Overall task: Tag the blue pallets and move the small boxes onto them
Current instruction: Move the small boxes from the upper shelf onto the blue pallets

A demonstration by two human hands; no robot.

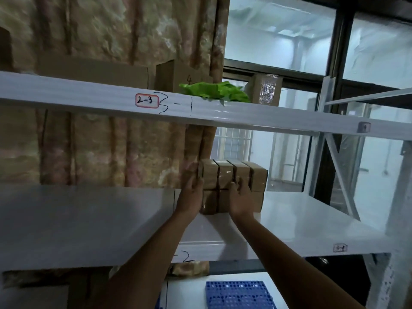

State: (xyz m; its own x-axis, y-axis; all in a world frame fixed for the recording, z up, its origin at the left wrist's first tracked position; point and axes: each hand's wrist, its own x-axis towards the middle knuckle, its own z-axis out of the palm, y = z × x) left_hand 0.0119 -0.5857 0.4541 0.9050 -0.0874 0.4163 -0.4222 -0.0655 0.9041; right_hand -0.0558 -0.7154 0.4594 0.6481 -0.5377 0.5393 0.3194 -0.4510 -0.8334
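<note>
I am reaching up to the stack of small brown cardboard boxes wrapped in clear tape point(233, 186), which is sitting in two tiers at the back of the white metal middle shelf point(312, 221). My left hand point(192, 192) is pressing flat against the stack's left side, fingers extended; my right hand point(242, 196) is lying open against its front face. I judge I am in the moving step, gathering boxes to lift. Next I am needing a firm two-sided squeeze so the tiers do not split, then a lowering to the blue perforated plastic pallet point(238, 294) lying below.
</note>
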